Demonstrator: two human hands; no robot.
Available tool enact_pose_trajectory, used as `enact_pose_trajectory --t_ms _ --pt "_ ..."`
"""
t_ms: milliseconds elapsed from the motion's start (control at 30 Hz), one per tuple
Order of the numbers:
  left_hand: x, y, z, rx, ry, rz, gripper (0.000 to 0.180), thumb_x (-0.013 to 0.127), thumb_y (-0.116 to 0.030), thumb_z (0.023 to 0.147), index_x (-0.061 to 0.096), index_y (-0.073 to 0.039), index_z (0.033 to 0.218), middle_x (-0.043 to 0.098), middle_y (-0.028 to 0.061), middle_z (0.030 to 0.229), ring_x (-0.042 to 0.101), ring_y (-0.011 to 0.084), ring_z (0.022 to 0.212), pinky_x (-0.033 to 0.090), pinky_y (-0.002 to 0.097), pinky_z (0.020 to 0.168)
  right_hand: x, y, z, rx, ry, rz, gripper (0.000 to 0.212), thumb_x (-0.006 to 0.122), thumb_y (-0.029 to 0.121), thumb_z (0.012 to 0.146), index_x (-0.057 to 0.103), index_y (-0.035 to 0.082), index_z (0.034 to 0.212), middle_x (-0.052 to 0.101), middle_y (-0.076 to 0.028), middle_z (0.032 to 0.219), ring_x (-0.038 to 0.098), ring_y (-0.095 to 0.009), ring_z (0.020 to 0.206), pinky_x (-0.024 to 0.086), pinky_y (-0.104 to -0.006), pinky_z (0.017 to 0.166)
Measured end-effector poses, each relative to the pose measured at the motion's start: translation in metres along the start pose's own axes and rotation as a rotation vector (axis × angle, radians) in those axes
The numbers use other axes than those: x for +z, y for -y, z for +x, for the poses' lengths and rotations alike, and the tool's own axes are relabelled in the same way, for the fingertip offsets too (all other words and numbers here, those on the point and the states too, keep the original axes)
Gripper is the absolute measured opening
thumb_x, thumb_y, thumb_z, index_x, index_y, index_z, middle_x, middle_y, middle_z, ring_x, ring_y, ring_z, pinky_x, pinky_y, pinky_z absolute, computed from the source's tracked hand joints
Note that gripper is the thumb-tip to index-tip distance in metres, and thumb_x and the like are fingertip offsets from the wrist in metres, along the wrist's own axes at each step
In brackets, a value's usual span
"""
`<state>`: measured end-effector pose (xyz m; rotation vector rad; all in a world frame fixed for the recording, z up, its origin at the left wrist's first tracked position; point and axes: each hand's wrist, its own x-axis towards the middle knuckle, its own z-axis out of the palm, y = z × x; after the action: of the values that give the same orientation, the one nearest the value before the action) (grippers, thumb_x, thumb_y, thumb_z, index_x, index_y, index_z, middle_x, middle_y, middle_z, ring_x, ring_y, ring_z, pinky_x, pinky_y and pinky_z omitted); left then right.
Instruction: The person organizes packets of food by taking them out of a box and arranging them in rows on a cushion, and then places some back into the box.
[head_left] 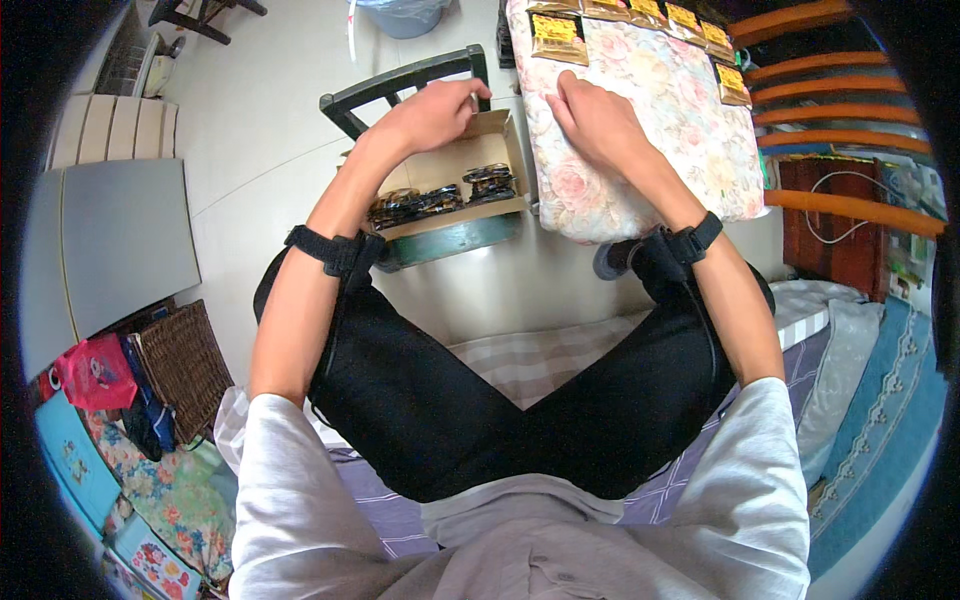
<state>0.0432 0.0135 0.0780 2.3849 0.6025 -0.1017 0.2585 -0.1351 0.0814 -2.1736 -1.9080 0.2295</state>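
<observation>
My left hand (432, 117) hovers over the far left side of a cardboard box (503, 145), fingers loosely bent and apart, with nothing seen in them. Inside the box lie several small shiny dark packets (440, 200), heaped toward its near side. The box rests on a dark green chair (450, 240). To the right, my right hand (603, 122) is above a table with a floral cloth (650, 100), its thumb and forefinger apart and nothing visible between them. Along the table's far and right edges lie several gold packets with yellow labels (560, 38).
A wooden slatted chair back (840, 112) borders the table's right side. Beyond the green chair stands a blue-grey bin (405, 18). At left are a grey cabinet (125, 240), a wicker basket (185, 365) and a pink bag (97, 373).
</observation>
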Motion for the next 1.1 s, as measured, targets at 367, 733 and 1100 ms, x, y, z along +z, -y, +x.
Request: enact_pose_trajectory --t_ms 367,733,1100 --pt "-0.028 -0.026 -0.034 -0.011 -0.293 0.044 0.029 0.05 -0.018 0.099 0.061 -0.006 0.123 0.072 0.0173 0.104 0.068 0.0345 0.099 0.053 0.0421 0.089 -0.03 -0.027 0.01 0.089 -0.114 -0.03 0.03 0.056 0.033 0.096 0.061 0.003 0.095 0.068 -0.022 0.099 0.066 -0.042 0.089 0.052 -0.0521 0.079" --pt "-0.033 -0.03 -0.039 -0.074 -0.289 0.085 0.027 0.052 -0.018 0.099 0.062 -0.007 0.121 0.071 0.0178 0.103 0.068 0.0344 0.094 0.052 0.0438 0.087 -0.076 -0.196 0.004 0.647 -0.33 -0.294 0.073 0.072 0.046 0.084 0.053 -0.008 0.129 0.057 -0.032 0.126 0.055 -0.045 0.119 0.047 -0.0528 0.099" --pt "-0.034 -0.001 -0.038 0.039 -0.46 0.106 0.028 0.053 -0.023 0.098 0.065 -0.007 0.118 0.071 0.0172 0.091 0.068 0.0359 0.085 0.053 0.0454 0.079 -0.054 -0.246 -0.022 0.72 -0.232 -0.301 0.053 0.063 0.045 0.085 0.059 0.005 0.12 0.066 -0.025 0.117 0.064 -0.043 0.109 0.049 -0.0517 0.095"
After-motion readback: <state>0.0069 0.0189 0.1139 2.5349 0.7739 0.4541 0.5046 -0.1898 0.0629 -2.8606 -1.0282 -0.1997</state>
